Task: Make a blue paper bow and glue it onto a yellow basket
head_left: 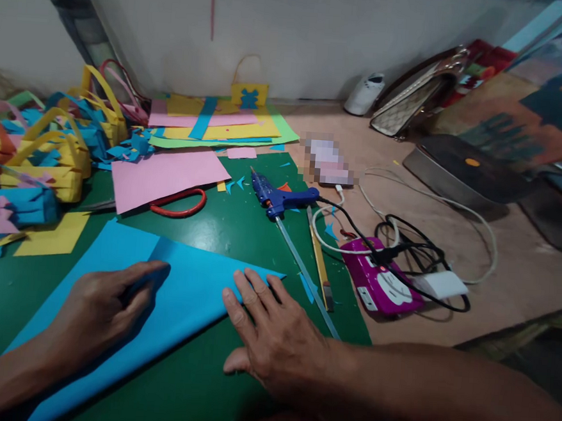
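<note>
A sheet of blue paper (194,281), folded over so that it comes to a point on the right, lies on the green mat (222,225). My left hand (106,301) rests over its middle, index finger stretched out, thumb apart from it, the other fingers curled under and partly hidden. Nothing shows in its grasp. Near the pointed right end, my right hand (272,332) lies flat on the folded edge with its fingers spread. Beyond it are a blue glue gun (282,196) with a clear glue stick (300,269) and a yellow box cutter (320,258).
Small paper baskets (49,149) crowd the left side. Red-handled scissors (177,213) lie partly under pink paper (168,176). Coloured sheets (238,129) are stacked behind. To the right are a phone (330,162), a purple power strip (377,281) with tangled cables, and a dark case (461,168).
</note>
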{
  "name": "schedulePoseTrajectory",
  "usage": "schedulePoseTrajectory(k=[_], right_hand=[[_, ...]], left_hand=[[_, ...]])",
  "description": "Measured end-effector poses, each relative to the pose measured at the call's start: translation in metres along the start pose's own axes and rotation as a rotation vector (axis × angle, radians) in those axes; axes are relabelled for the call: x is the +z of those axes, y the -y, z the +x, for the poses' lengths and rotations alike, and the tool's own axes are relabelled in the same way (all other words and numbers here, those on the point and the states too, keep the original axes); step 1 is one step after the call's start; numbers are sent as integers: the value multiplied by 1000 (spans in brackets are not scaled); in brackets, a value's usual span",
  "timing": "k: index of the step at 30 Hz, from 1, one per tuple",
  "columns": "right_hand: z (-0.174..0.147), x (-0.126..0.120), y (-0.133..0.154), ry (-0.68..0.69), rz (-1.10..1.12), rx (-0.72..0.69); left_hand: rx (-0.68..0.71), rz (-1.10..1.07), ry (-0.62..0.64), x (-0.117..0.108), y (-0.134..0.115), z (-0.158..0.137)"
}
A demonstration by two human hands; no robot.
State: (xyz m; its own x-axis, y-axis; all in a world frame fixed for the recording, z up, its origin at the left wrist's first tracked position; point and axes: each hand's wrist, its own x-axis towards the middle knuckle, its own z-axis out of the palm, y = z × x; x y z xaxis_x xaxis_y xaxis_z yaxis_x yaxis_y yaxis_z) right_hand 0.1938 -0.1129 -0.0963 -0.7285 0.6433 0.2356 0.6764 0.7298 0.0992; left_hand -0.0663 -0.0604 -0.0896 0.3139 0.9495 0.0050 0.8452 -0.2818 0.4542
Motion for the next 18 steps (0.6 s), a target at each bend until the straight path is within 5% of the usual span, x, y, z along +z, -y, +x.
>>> schedulePoseTrajectory(k=[18], right_hand=[[6,-4,-8,-50,-58,-45]], left_hand=[[123,87,-2,-5,0,4]])
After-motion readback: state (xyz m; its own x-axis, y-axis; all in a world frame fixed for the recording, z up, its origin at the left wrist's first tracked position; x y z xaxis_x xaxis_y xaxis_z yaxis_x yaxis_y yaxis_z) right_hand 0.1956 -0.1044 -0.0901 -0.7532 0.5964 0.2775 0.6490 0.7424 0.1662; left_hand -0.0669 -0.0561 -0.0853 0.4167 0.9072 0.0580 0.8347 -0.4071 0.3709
